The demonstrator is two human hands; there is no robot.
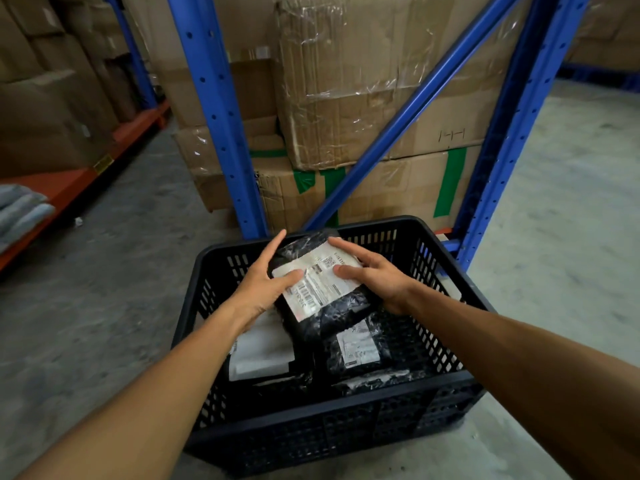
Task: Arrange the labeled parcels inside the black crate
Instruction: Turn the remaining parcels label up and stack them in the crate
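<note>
Head view: looking down into a black crate point(346, 408) on a gray floor point(104, 306), in front of a blue rack point(221, 133) full of brown boxes point(349, 98).

Partway done, by the look of it. Already lying low in the crate: a parcel point(360, 348) with a small white label on the right side, and a white pack point(266, 351) on the left side. More black wrap and a strip of white showing near the front wall, too hidden to count. Still in the air: one top parcel point(322, 289), held above the others and over the middle of the crate, tilted, not yet set down. Still to do, most likely: lower it and lay it flat in a free spot. No more parcels showing outside the crate, so hard to say how many are left.

Look of the top parcel: soft, dark, shiny plastic wrap, wrinkled and puffy. Big white label point(317, 280) on top with black bars and a small square code, turned at a slant. Print too small to read.

Left hand point(266, 282) pressed on the left edge, thumb on the label corner, fingers up along the side. Right hand point(374, 275) wrapped around the right edge, thumb on the label. Both clamped on the same parcel, one on each side.
</note>
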